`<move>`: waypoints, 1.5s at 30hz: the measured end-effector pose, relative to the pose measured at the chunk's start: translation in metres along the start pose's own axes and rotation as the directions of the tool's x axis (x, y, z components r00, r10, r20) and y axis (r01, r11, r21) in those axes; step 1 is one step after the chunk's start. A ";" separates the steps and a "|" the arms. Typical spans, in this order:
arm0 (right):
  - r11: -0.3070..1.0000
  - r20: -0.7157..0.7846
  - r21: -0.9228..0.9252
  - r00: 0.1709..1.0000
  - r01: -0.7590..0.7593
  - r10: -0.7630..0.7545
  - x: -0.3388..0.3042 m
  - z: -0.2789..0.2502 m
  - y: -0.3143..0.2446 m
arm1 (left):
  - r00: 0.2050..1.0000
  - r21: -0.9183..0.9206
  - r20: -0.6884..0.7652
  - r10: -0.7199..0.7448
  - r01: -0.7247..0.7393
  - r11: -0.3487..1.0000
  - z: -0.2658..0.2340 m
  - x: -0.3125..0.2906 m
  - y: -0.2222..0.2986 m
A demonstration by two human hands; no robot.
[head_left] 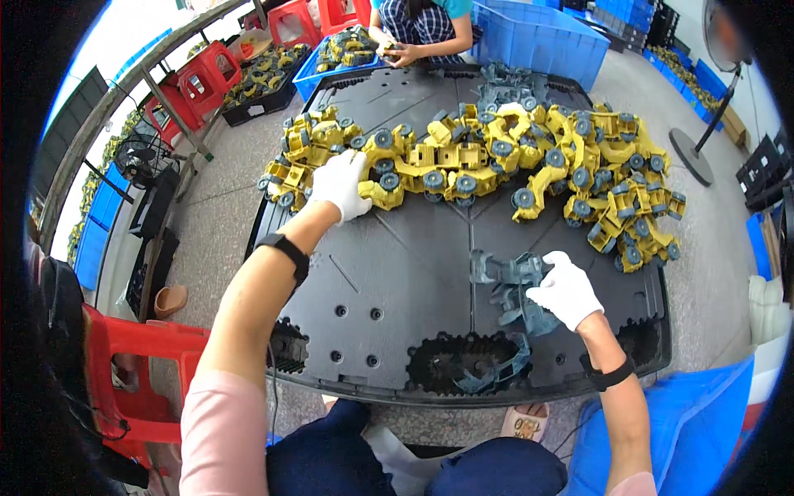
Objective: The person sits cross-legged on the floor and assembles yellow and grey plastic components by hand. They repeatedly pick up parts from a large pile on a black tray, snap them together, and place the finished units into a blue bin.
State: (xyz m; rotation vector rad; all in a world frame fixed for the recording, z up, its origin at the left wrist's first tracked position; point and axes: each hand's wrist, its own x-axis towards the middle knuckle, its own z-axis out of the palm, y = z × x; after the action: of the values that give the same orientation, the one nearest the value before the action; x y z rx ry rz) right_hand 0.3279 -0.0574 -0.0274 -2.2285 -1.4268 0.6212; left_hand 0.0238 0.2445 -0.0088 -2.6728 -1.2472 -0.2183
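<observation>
My left hand [341, 183], in a white glove, reaches to the near edge of a long heap of yellow toy trucks [451, 157] with grey wheels. Its thumb and fingers are apart beside one yellow toy truck [382, 195]; I see nothing held in it. To the right, my gloved right hand [569, 291] has its thumb and fingers curled at the edge of a translucent grey-blue plastic part [523, 271]. More such parts lie under and beside that hand. Another curved grey-blue piece [500, 372] rests by the near recess of the black table [372, 264].
Across the table a person [426, 37] handles a small piece beside a blue crate of toys [331, 62]. A large blue bin [538, 37] stands behind. Red stools [198, 78] are at the left, a blue bin [662, 430] at the near right, a standing fan [703, 124] at the far right.
</observation>
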 end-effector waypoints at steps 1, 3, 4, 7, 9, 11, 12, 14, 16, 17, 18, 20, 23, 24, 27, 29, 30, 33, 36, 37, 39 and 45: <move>1.000 -0.047 -0.024 0.999 0.009 -0.010 0.001 0.002 0.005 | 0.998 -0.003 -0.018 -0.055 0.055 0.998 0.003 0.012 -0.004; 0.996 -0.084 0.071 0.995 -0.050 0.056 -0.004 0.000 0.009 | 0.993 0.044 0.052 -0.103 0.101 0.994 0.006 0.038 -0.001; 1.000 -0.141 0.013 0.990 0.013 -0.011 -0.007 -0.001 0.007 | 0.991 0.042 0.087 -0.107 0.103 0.994 0.005 0.047 0.000; 0.996 -0.145 -0.011 0.986 0.084 -0.085 -0.015 -0.008 -0.003 | 0.951 -0.087 0.269 -0.153 0.182 0.979 0.008 0.068 -0.005; 0.993 -0.138 0.005 0.984 0.117 -0.116 -0.019 -0.010 0.003 | 0.965 -0.352 0.211 -0.158 0.226 0.908 0.037 0.073 -0.016; 0.995 -0.147 -0.002 0.984 0.104 -0.103 -0.020 -0.012 0.009 | 0.980 -0.498 0.183 -0.078 0.160 0.852 0.023 0.065 -0.005; 0.996 -0.135 0.032 0.988 0.081 -0.076 -0.018 -0.014 0.010 | 0.971 -0.427 0.214 -0.107 0.191 0.884 0.026 0.063 0.000; 0.996 -0.146 0.037 0.987 0.080 -0.074 -0.019 -0.007 0.015 | 0.959 -0.326 0.263 -0.106 0.192 0.926 0.027 0.049 0.011; 0.989 -0.211 -0.035 0.966 0.147 -0.151 -0.019 0.006 0.017 | 0.971 -0.309 0.226 -0.079 0.148 0.939 0.028 0.031 0.027; 0.979 -0.243 -0.074 0.949 0.189 -0.201 -0.019 0.010 0.015 | 0.977 -0.298 0.201 -0.073 0.132 0.945 0.026 0.021 0.032; 0.979 -0.249 -0.085 0.947 0.187 -0.202 -0.021 0.013 0.014 | 0.980 -0.319 0.192 -0.051 0.111 0.941 0.026 0.011 0.034; 0.977 -0.275 -0.101 0.938 0.187 -0.208 -0.026 0.016 0.008 | 0.992 -0.372 0.128 -0.015 0.062 0.926 0.019 -0.010 0.040; 0.972 -0.334 -0.159 0.917 0.173 -0.218 -0.038 0.023 0.012 | 0.994 -0.414 0.026 0.106 -0.086 0.906 0.011 -0.037 0.048; 0.973 -0.339 -0.170 0.918 0.153 -0.204 -0.042 0.028 0.016 | 0.986 -0.431 0.003 0.168 -0.151 0.890 0.011 -0.043 0.048; 0.968 -0.357 -0.208 0.910 0.142 -0.211 -0.049 0.033 0.020 | 0.940 -0.401 -0.040 0.339 -0.326 0.856 -0.007 -0.052 0.054; 0.972 -0.338 -0.197 0.922 0.126 -0.187 -0.050 0.034 0.024 | 0.915 -0.375 -0.039 0.401 -0.385 0.843 -0.017 -0.054 0.058; 0.976 -0.328 -0.178 0.928 0.122 -0.176 -0.051 0.034 0.027 | 0.923 -0.461 0.015 0.383 -0.334 0.822 -0.016 -0.052 0.060; 0.986 -0.272 -0.133 0.953 0.102 -0.136 -0.048 0.037 0.029 | 0.912 -0.551 0.138 0.386 -0.253 0.795 -0.019 -0.051 0.062; 0.982 -0.238 -0.169 0.964 0.079 -0.119 -0.045 0.042 0.029 | 0.861 -0.419 0.259 0.438 -0.309 0.854 -0.017 -0.049 0.063; 0.979 -0.240 -0.191 0.964 0.070 -0.116 -0.043 0.045 0.029 | 0.840 -0.333 0.348 0.416 -0.304 0.893 -0.026 -0.041 0.068; 0.975 -0.278 -0.213 0.954 0.055 -0.115 -0.041 0.049 0.033 | 0.786 -0.234 0.379 0.489 -0.430 0.872 -0.019 -0.028 0.070; 0.981 -0.429 -0.037 0.884 0.189 -0.186 -0.035 0.058 0.073 | 0.841 -0.379 0.188 0.507 -0.414 0.827 0.014 -0.044 0.081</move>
State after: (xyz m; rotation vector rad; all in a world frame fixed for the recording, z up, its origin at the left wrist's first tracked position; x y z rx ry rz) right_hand 0.3347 -0.1109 -0.1113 -2.0212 -1.3750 0.0551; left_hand 0.0589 0.1633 -0.0399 -3.2919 -0.6009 0.0398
